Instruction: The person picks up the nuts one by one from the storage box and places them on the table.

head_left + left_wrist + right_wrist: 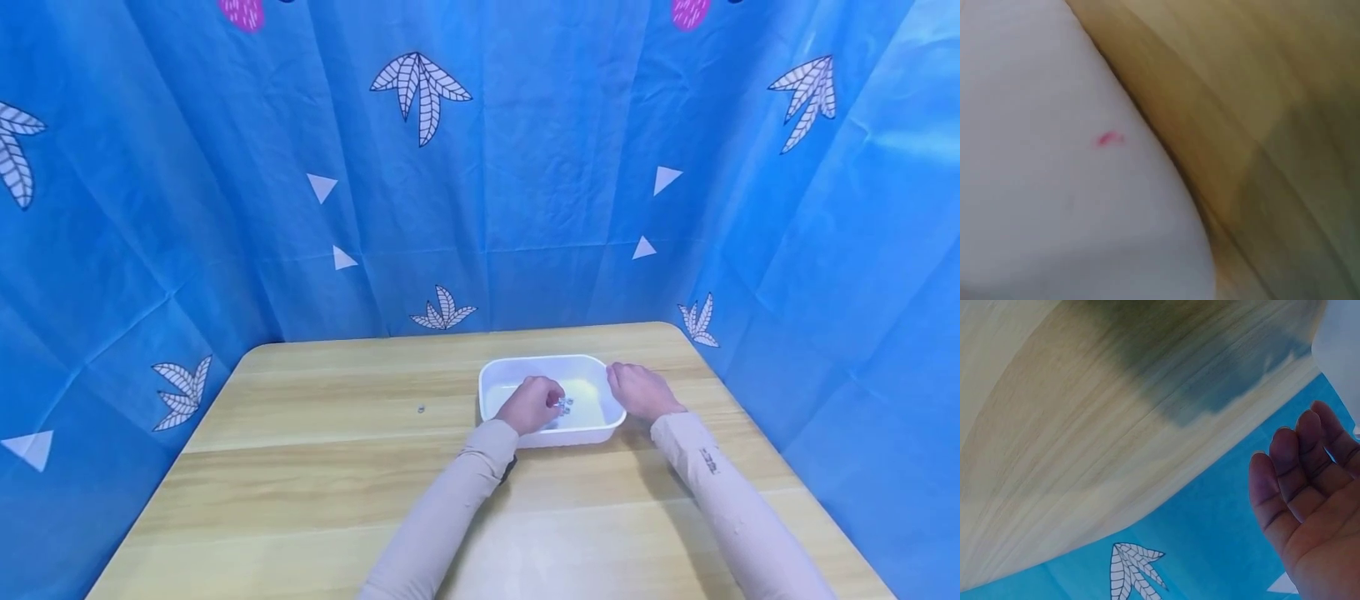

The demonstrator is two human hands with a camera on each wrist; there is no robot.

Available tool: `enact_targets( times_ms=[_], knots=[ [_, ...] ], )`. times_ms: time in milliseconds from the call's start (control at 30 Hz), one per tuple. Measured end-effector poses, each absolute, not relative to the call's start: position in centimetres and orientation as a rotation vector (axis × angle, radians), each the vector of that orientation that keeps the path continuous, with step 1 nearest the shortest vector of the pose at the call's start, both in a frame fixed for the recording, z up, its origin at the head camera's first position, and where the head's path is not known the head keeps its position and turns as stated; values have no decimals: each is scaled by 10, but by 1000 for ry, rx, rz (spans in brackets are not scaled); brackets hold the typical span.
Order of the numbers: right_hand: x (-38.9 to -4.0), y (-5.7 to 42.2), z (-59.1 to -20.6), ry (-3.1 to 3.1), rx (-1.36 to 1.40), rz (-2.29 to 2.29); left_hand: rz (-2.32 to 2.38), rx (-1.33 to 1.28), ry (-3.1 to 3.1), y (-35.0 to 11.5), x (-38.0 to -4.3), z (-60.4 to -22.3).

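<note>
Inside the white plastic tray (525, 367), my left hand (528, 406) reaches down from the left with curled fingers. Its fingertips pinch a small shiny metal piece (560, 402), partly covered by the fingers. Close beside them, several small silver metal pieces (568, 411) lie on the tray floor. My right hand (643, 390) grips the tray's right rim, with its thumb hidden in the right wrist view. There the other fingers (1285, 456) curve loosely outside the tray wall. The left wrist view shows the white tray wall (1072, 187) rather than the hand.
One more small silver piece (421, 408) lies on the wooden table (315, 475), left of the tray. A blue patterned curtain (487, 183) stands behind the table and along both sides. The table's right edge runs near my right forearm (735, 508).
</note>
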State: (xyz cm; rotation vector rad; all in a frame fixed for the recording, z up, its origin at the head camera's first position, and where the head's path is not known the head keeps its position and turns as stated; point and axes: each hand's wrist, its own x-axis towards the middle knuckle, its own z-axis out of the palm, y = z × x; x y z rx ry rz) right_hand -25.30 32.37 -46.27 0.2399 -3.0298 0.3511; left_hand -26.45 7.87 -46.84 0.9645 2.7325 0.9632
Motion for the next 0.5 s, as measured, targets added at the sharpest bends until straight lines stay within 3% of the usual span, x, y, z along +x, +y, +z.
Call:
enact_targets(
  times_ms=[500],
  knots=[
    [-255, 327, -467, -3014, 242, 361, 819, 967, 2797, 90, -268, -478]
  ],
)
